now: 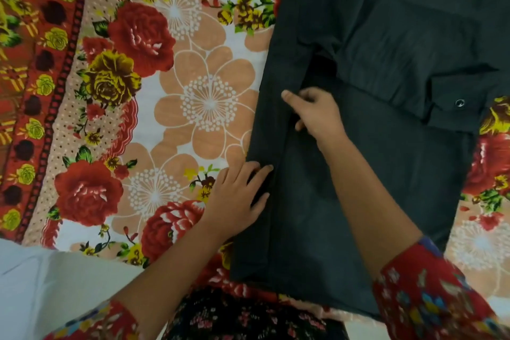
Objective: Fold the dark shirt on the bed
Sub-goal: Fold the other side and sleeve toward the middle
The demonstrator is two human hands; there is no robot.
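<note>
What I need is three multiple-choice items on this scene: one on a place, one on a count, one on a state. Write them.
1. Where does the left hand rest?
A) on the shirt's left edge
B) on the white cloth
C) in the air

2. How many metal snaps show on the shirt?
A) none
B) one
C) four

3. How does the shirt lie?
A) bunched in a ball
B) hanging up
C) flat on the bedsheet, partly folded

Key: 1 A, its fingers lie on the dark edge; 2 B, only a single snap shines, at the right; 3 C, one side is turned in over the flat body.
</note>
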